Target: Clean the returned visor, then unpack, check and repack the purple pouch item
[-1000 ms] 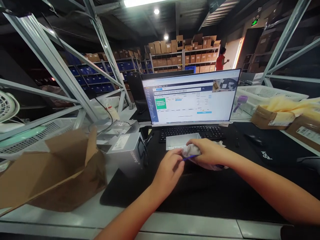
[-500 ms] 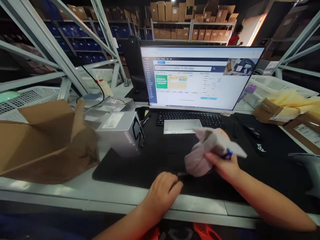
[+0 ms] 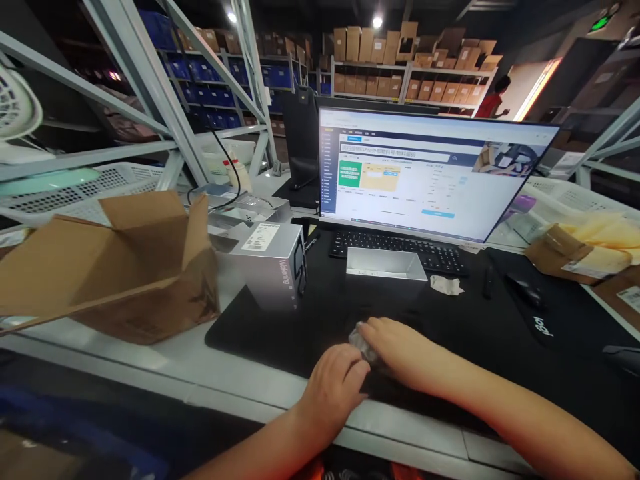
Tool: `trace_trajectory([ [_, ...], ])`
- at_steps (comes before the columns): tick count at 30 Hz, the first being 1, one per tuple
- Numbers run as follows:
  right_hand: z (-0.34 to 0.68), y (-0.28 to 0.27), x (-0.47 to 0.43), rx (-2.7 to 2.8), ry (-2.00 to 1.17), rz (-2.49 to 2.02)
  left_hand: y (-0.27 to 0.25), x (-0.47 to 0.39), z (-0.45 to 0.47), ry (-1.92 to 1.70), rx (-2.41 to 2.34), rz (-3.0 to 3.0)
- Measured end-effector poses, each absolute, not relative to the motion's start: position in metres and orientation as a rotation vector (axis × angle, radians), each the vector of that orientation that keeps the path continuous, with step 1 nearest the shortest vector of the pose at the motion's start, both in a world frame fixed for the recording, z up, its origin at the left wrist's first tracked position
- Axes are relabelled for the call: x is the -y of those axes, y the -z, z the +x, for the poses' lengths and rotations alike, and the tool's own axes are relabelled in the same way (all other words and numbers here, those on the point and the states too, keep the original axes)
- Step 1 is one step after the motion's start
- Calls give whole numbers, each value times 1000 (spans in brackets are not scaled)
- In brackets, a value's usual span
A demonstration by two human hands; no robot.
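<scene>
My left hand (image 3: 334, 383) rests at the front edge of the black desk mat (image 3: 295, 340), its fingers curled down. What lies under those fingers is hidden. My right hand (image 3: 400, 347) is close beside it, fingers closed over a crumpled grey-white wad (image 3: 360, 339) that looks like cloth or paper. Only part of the wad shows between the two hands. Farther back on the mat lies a small crumpled white scrap (image 3: 447, 285). An open silver-white tray-like box (image 3: 385, 265) sits in front of the keyboard (image 3: 440, 259).
A grey printed box (image 3: 270, 267) stands at the mat's left, beside an open cardboard carton (image 3: 145, 287). Behind the keyboard is a lit monitor (image 3: 400, 200). A mouse (image 3: 524, 288) and small cartons (image 3: 560, 253) are at the right. A person (image 3: 493, 100) stands far back near shelves.
My right hand has come down and left, next to my left hand, from holding a larger crumpled bundle above the mat. A white scrap now shows near the keyboard. The view has shifted.
</scene>
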State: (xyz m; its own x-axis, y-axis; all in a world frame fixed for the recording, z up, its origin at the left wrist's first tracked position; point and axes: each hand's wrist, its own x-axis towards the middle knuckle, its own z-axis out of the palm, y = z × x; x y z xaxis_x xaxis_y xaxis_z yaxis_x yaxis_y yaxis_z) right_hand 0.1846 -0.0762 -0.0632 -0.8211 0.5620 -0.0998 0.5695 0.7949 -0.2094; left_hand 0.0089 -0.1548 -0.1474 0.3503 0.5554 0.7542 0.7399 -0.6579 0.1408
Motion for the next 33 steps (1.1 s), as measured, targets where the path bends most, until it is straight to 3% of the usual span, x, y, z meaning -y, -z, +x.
trace_trajectory([
  [3, 206, 42, 58, -2771, 1013, 629, 149, 155, 5, 1209, 1265, -2428],
  [6, 227, 31, 59, -2655, 1256, 729, 152, 155, 1, 1246, 1360, -2468],
  [10, 252, 46, 89, -2621, 1142, 1071, 155, 155, 0, 1246, 1662, -2572],
  [16, 293, 86, 120, -2672, 863, 1428, 148, 156, 1, 1130, 1597, -2605],
  [22, 301, 115, 139, -2704, 874, 1457, 132, 151, 2, 937, 1458, -2795],
  [28, 264, 128, 150, -3078, 730, 1535, 117, 141, 13, 979, 876, -2705],
  [33, 281, 120, 157, -3445, 756, 1540, 99, 117, 27, 716, 1175, -2813],
])
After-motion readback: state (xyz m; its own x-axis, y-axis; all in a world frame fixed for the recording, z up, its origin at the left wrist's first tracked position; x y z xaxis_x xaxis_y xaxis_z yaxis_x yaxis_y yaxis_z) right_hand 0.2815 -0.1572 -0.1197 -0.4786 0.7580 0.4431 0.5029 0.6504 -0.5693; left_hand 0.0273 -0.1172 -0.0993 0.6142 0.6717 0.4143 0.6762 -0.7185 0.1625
